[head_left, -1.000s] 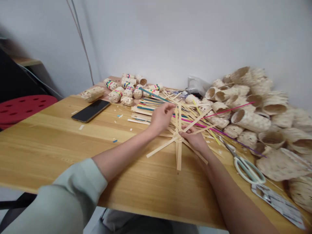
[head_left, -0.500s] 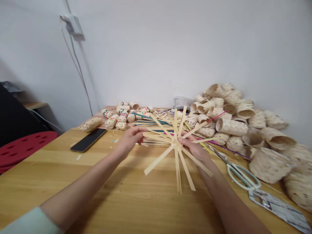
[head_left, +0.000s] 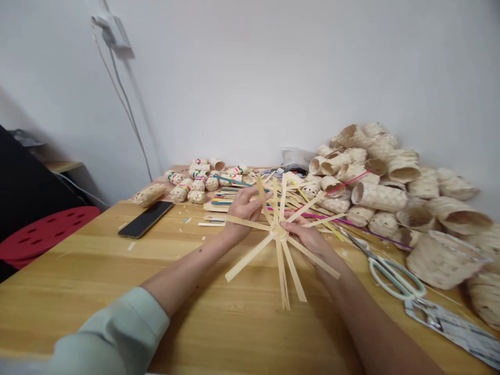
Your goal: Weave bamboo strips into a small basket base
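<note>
In the head view, a pale star (head_left: 278, 233) of bamboo-like slats is held above the wooden table (head_left: 97, 291). The right hand (head_left: 307, 238) is pinched on it near its middle; the left hand (head_left: 244, 211) is behind its left spokes (head_left: 248, 223), and whether it grips one, I cannot tell. Beyond the star lie loose strips (head_left: 222, 204), some coloured. Right of it are heaped plain tubes (head_left: 378, 197) and scissors (head_left: 394, 273); left of it, a phone (head_left: 146, 219). Behind it rises a white wall (head_left: 250, 78); far left, a socket (head_left: 120, 32) and red stool (head_left: 50, 229).
</note>
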Demonstrator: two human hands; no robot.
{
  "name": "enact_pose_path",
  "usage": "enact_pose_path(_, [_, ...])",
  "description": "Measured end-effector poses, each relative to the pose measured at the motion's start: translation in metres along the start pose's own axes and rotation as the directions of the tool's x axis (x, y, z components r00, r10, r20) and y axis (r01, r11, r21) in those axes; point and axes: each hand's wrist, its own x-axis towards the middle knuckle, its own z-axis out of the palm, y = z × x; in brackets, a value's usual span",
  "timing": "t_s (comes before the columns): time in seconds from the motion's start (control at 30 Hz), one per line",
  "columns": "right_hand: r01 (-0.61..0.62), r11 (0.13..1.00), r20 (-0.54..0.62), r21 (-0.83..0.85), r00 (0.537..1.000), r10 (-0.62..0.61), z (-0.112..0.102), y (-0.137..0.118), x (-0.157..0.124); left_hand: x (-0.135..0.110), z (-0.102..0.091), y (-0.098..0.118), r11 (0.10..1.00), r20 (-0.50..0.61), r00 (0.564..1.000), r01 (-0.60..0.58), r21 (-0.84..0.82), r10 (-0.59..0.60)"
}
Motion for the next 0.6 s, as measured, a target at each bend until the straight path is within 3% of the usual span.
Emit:
enact_pose_path(0.1, [0.015,0.997,0.018,-0.075,1.0,-0.013,-0.001,-0.001,0.0,0.011,-0.009,-0.012,0.952,0.088,0.984,-0.172,0.254,0.154])
enact_pose_path(0.2, [0.029,0.985,0.061,-0.171,0.998,-0.018,-0.003,-0.004,0.0,0.019,-0.018,-0.018,0.926,0.23,0.964,-0.207,0.316,0.136])
enact_pose_path(0.3, [0.034,0.97,0.079,-0.242,0.997,-0.015,-0.004,-0.007,0.0,0.018,-0.023,-0.018,0.941,0.358,0.932,-0.17,0.292,0.057])
enact_pose_path(0.37, [0.042,0.966,0.064,-0.257,0.998,-0.026,-0.004,-0.008,0.0,0.014,-0.023,-0.018,0.973,0.428,0.904,-0.082,0.216,-0.019])
enact_pose_path(0.43, [0.062,0.958,0.053,-0.28,0.997,-0.049,-0.004,-0.01,-0.001,0.01,-0.02,-0.019,0.991,0.488,0.864,0.089,0.1,-0.127])
enact_pose_path(0.53, [0.111,0.922,0.101,-0.371,0.992,-0.079,-0.004,-0.012,-0.002,0.006,-0.017,-0.019,0.933,0.572,0.778,0.355,-0.057,-0.261])
enact_pose_path(0.6, [0.121,0.895,0.141,-0.429,0.988,-0.065,-0.005,-0.012,-0.003,0.008,-0.018,-0.019,0.905,0.629,0.737,0.408,-0.122,-0.247])
